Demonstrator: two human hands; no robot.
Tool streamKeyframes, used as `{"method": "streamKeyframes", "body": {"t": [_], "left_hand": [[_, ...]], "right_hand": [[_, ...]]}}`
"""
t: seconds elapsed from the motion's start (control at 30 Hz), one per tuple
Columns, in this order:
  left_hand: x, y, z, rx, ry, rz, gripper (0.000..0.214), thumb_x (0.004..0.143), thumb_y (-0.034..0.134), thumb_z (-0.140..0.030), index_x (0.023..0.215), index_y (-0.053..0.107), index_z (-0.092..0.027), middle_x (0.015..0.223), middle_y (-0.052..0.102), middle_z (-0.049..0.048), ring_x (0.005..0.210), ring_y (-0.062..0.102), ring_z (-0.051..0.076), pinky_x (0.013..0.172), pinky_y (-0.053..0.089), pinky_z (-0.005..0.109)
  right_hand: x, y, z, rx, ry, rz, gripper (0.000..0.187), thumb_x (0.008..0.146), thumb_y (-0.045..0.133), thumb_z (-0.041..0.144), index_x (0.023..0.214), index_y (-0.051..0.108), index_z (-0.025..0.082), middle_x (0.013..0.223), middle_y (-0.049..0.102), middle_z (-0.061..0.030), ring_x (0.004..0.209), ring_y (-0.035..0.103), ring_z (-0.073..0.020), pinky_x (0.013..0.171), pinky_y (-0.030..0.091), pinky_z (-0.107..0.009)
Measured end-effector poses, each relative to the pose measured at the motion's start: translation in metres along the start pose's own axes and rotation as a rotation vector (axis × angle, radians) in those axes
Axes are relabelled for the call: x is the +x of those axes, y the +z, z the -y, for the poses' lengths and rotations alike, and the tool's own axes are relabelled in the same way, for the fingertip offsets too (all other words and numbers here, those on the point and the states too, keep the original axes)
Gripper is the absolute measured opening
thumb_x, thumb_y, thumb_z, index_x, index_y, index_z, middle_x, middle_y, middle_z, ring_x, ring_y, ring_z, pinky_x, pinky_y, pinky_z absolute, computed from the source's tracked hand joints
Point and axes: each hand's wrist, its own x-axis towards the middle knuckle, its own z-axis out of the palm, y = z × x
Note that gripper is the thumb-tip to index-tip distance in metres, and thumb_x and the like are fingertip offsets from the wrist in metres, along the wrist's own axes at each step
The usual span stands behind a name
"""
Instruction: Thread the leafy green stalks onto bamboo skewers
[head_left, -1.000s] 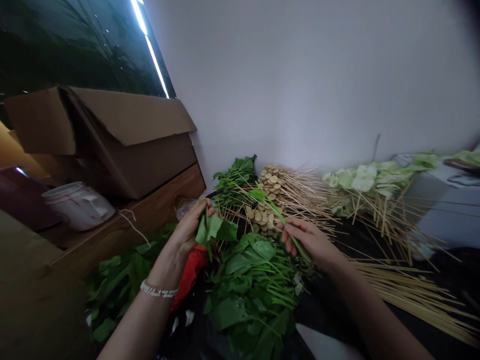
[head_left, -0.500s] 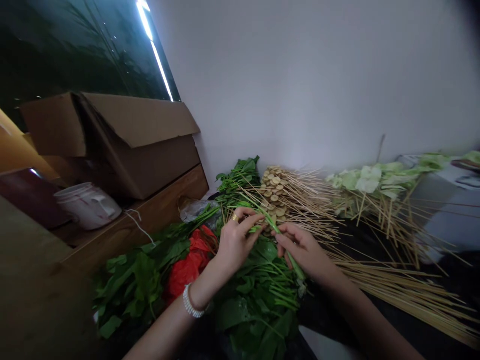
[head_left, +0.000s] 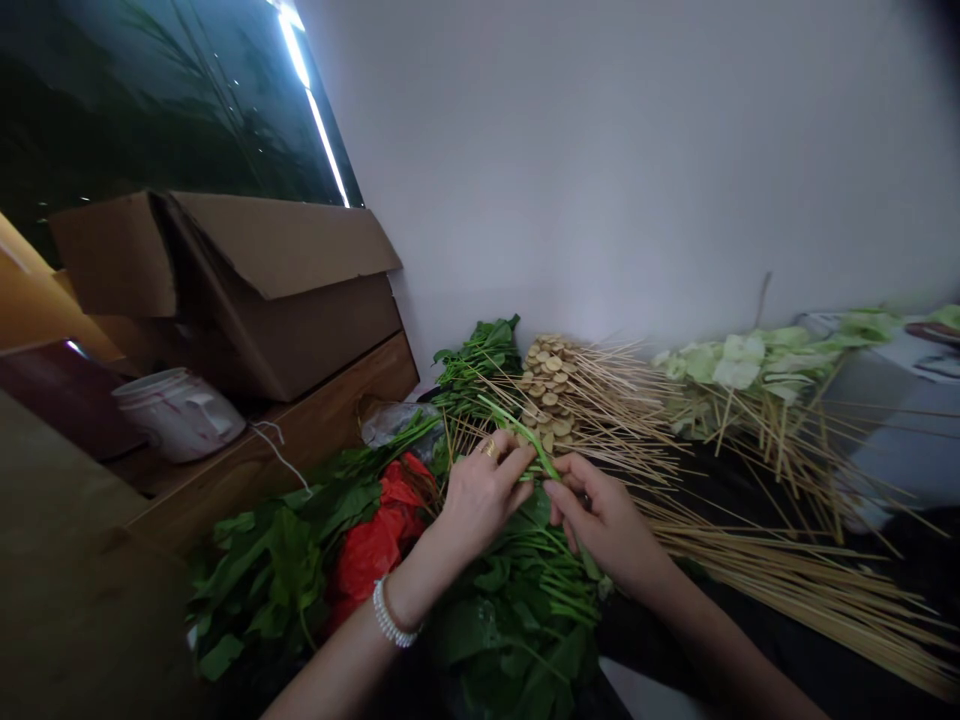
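Both hands meet over the middle of the counter (head_left: 926, 560), above a loose heap of leafy greens (head_left: 517, 610). The left hand (head_left: 484, 490) has its grip pinched shut on a green stem (head_left: 525, 438) near the stem's upper part. The right hand (head_left: 600, 520) has its grip closed around the same stem lower down. The stem runs on a slant between the two hands, its top pointing up and away to the left, its lower end hidden behind the right hand. The left hand wears a ring (head_left: 491, 448) and the wrist a beaded bracelet (head_left: 386, 615).

Surroundings:
- A red plastic bag (head_left: 375, 540) lies just left of the left wrist, partly buried under more greens (head_left: 262, 570).
- Directly beyond the hands lie skewers loaded with round tan slices (head_left: 551, 390), and beside these, skewered greens (head_left: 480, 360).
- Bare wooden skewers (head_left: 787, 585) spread across the counter to the right of the right forearm.
- Further right, skewers carry pale cabbage leaves (head_left: 742, 360).
- A clear plastic bag (head_left: 390, 420) sits against a wooden ledge (head_left: 300, 430).
- On that ledge stand a white bucket (head_left: 176, 410) and an open cardboard box (head_left: 262, 290).

Skewers crowd the space just behind the fingers.
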Motion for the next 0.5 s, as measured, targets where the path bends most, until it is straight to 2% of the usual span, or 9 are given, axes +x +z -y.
{"method": "streamKeyframes", "body": {"t": [0.1, 0.2, 0.3, 0.37, 0.43, 0.5], "left_hand": [[0.001, 0.000, -0.003, 0.090, 0.040, -0.002, 0.010, 0.089, 0.055, -0.024, 0.088, 0.063, -0.020, 0.085, 0.059, 0.0060, 0.082, 0.055, 0.021, 0.066, 0.043, 0.028], [0.003, -0.001, -0.008, 0.037, -0.004, -0.012, 0.015, 0.088, 0.051, -0.021, 0.075, 0.059, -0.019, 0.076, 0.057, 0.0037, 0.075, 0.051, 0.019, 0.068, 0.042, 0.030], [0.006, -0.005, -0.007, -0.220, -0.169, -0.059, 0.017, 0.083, 0.047, -0.015, 0.069, 0.056, -0.019, 0.072, 0.053, 0.0017, 0.073, 0.050, 0.017, 0.068, 0.040, 0.029], [0.010, -0.010, 0.001, -0.404, -0.326, -0.141, 0.019, 0.082, 0.044, -0.014, 0.066, 0.053, -0.019, 0.070, 0.051, 0.0005, 0.071, 0.050, 0.016, 0.067, 0.039, 0.027], [0.012, -0.017, 0.012, -0.527, -0.464, -0.244, 0.021, 0.084, 0.042, -0.017, 0.066, 0.053, -0.019, 0.069, 0.051, -0.0002, 0.071, 0.050, 0.015, 0.068, 0.039, 0.026], [0.012, -0.024, 0.024, -0.630, -0.543, -0.316, 0.022, 0.088, 0.043, -0.023, 0.070, 0.054, -0.019, 0.073, 0.053, 0.0000, 0.073, 0.051, 0.015, 0.071, 0.040, 0.026]], "right_hand": [[0.000, 0.002, 0.001, -0.005, 0.017, 0.015, 0.017, 0.094, 0.050, 0.038, 0.096, 0.052, 0.022, 0.061, 0.057, 0.0060, 0.038, 0.051, -0.0091, 0.038, 0.038, -0.020], [-0.001, 0.002, 0.004, 0.035, 0.028, 0.057, 0.019, 0.094, 0.049, 0.039, 0.098, 0.052, 0.021, 0.060, 0.056, 0.0068, 0.037, 0.050, -0.0086, 0.038, 0.038, -0.019], [-0.001, 0.000, 0.005, 0.126, 0.062, 0.117, 0.022, 0.094, 0.049, 0.041, 0.097, 0.052, 0.020, 0.058, 0.055, 0.0080, 0.035, 0.047, -0.0069, 0.036, 0.034, -0.018], [0.000, -0.002, 0.005, 0.175, 0.088, 0.146, 0.024, 0.094, 0.049, 0.043, 0.096, 0.051, 0.019, 0.058, 0.056, 0.0078, 0.033, 0.046, -0.0061, 0.036, 0.032, -0.017], [0.001, -0.005, 0.003, 0.201, 0.111, 0.154, 0.027, 0.094, 0.048, 0.045, 0.097, 0.051, 0.019, 0.060, 0.057, 0.0073, 0.033, 0.046, -0.0060, 0.035, 0.030, -0.017], [0.003, -0.008, -0.001, 0.206, 0.132, 0.150, 0.027, 0.095, 0.045, 0.046, 0.101, 0.051, 0.020, 0.065, 0.058, 0.0064, 0.034, 0.048, -0.0064, 0.034, 0.030, -0.017]]}}
